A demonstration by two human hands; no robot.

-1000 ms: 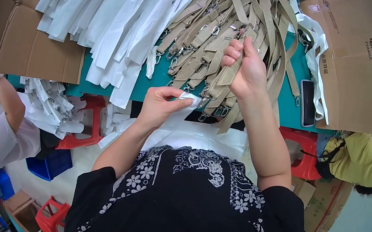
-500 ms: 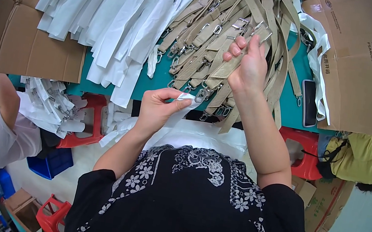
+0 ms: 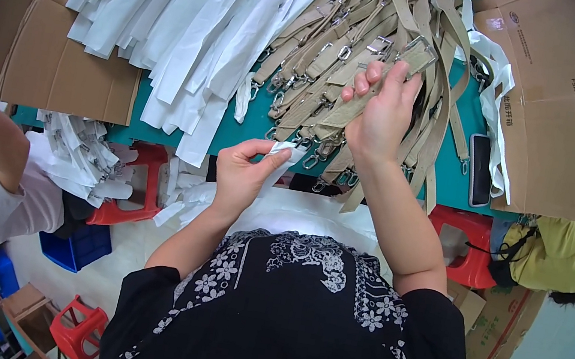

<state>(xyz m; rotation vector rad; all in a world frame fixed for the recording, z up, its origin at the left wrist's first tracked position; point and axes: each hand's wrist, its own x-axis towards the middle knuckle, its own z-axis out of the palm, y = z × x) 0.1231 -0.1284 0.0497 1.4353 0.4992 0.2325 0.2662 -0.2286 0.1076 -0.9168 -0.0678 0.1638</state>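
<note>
My left hand (image 3: 242, 176) is closed, thumb and finger pinching the end of a long white plastic sleeve (image 3: 277, 161) that hangs down toward my lap. My right hand (image 3: 382, 123) holds a tan webbing strap (image 3: 346, 115) slantwise, its fingers wrapped over it. A metal buckle (image 3: 420, 46) sits at the strap's upper end, past my fingertips. At its lower end a metal snap hook (image 3: 302, 142) meets the sleeve's mouth; whether it is inside I cannot tell. Beyond my hands lies a heap of similar tan straps (image 3: 315, 62) with metal hooks and buckles.
White sleeves (image 3: 204, 44) lie in overlapping rows on the green table (image 3: 234, 136), left of the straps. A phone (image 3: 480, 170) lies at the right edge. Cardboard (image 3: 83, 62) flanks both sides. One person sits at left (image 3: 10, 201), another at right (image 3: 557, 247).
The strap's hook end has come closer to the sleeve's mouth. My right hand has shifted slightly down along with the strap. The person at left has raised an arm.
</note>
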